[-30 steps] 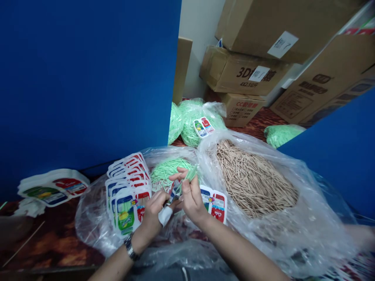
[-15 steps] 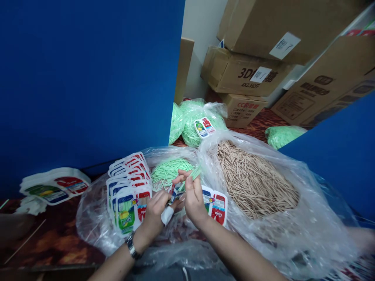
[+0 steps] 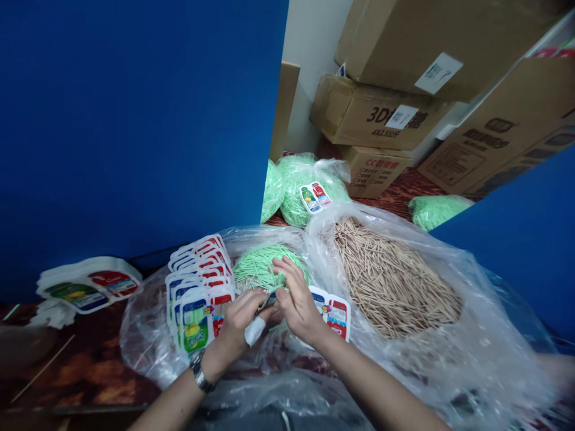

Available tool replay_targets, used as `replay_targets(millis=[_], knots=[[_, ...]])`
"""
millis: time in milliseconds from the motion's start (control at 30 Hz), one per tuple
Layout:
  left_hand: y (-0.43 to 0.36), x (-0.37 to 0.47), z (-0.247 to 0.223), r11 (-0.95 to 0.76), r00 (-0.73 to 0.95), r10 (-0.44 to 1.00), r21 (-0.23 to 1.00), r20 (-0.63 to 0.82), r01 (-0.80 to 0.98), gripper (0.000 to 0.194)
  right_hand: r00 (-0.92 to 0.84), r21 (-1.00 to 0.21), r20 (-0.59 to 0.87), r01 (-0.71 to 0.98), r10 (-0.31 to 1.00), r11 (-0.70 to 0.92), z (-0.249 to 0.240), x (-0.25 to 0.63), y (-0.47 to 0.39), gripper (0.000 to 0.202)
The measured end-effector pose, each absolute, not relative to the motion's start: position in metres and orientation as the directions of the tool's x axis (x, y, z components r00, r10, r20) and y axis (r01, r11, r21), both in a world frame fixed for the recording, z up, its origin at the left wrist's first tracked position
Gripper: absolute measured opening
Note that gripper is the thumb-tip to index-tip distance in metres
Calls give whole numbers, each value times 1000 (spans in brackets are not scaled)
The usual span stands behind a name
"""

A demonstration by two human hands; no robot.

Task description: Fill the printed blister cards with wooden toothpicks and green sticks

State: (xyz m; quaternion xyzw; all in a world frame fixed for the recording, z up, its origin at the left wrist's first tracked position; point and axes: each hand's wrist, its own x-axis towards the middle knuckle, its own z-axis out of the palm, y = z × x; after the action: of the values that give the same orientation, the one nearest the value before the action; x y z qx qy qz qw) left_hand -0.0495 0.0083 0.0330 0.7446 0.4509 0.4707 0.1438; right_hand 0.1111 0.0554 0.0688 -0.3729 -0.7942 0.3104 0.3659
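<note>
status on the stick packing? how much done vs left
Done: a fanned stack of filled packs stands left of the hands, and one more pack lies to the right. In hand: the left hand holds a small pack while the right hand pinches green sticks at it. Left: plenty, judging by the heaped green sticks bag, the large brown sticks bag and the empty pack cards.

Pale green sticks (image 3: 256,266), tan brown sticks (image 3: 390,281), red, blue and green printed white packets (image 3: 197,287), dark blue panel (image 3: 135,120).
</note>
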Motion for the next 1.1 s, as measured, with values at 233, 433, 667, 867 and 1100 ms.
replay_targets(millis=[233,433,667,867,1100], knots=[[9,-50,33,-562,162,807,654,568,507,11,-523,-743,438,247,731,622,94,114,70,55],[14,-61,43,-410,35,884,739,465,534,6,-441,-596,575,351,689,722,91,112,86,55],[22,-87,40,-282,-160,910,855,382,436,13,-675,-269,52,700,736,661,26,123,109,23],[18,-82,38,-236,-163,934,891,319,388,12,-788,-111,-94,616,609,780,-15,108,88,19],[17,-74,40,-215,-115,953,896,279,389,16,-806,-168,-32,587,590,792,-19,103,88,20]])
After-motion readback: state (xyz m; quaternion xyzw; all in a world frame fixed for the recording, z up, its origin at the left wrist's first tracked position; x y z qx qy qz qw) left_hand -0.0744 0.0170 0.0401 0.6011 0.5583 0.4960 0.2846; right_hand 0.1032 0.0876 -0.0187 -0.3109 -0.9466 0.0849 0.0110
